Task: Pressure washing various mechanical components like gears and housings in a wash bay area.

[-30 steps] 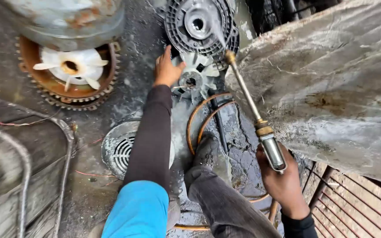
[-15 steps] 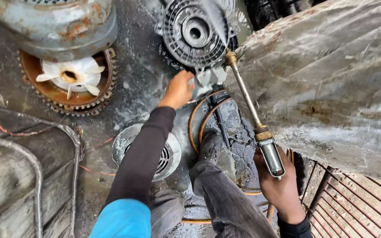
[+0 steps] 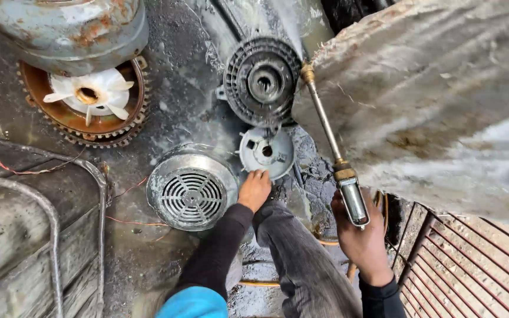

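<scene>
The right hand (image 3: 363,235) is clenched around the grip of a long brass-jointed metal spray lance (image 3: 330,147), aimed at the ribbed grey motor end cover (image 3: 261,82). The left hand (image 3: 254,188) rests fingertips on a small round grey cap (image 3: 266,152) lying on the wet concrete floor (image 3: 184,65) — seemingly steadying it, not gripping.

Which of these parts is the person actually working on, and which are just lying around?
In use:
right hand gripping spray lance
left hand at small round cover
ribbed end plate by the nozzle

Lying about:
fan grille
white fan in rusty ring
loose wires
</scene>
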